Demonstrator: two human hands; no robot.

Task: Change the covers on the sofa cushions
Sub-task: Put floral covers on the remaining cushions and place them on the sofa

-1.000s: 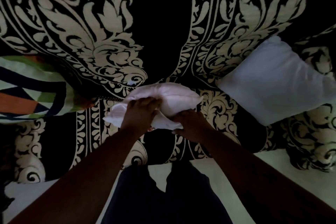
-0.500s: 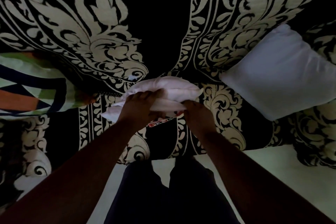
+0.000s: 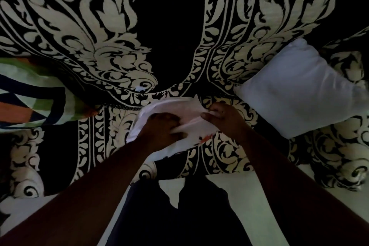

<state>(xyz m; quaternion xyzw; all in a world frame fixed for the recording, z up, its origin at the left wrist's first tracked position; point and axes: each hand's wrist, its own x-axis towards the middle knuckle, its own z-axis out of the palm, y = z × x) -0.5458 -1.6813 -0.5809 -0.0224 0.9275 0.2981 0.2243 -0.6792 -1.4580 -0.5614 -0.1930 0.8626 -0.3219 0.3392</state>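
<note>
A whitish cushion cover (image 3: pixel 165 109) lies bunched on the sofa seat, its inside facing out and a bit of red print showing at its lower right edge. My left hand (image 3: pixel 159 128) grips a fold at its middle. My right hand (image 3: pixel 221 118) pinches the cover's right edge, and the cloth between both hands is stretched taut. A bare white cushion (image 3: pixel 295 90) leans at the right of the seat. A cushion in a colourful geometric cover (image 3: pixel 34 94) lies at the left.
The sofa (image 3: pixel 171 34) is draped in black cloth with a cream leaf pattern. My dark trousers (image 3: pixel 173 215) stand against its front edge on a pale floor (image 3: pixel 245 195).
My right hand moved up and to the right with the cover's edge, spreading the cloth flatter. The left hand shifted down onto the middle fold. The view tilted slightly.
</note>
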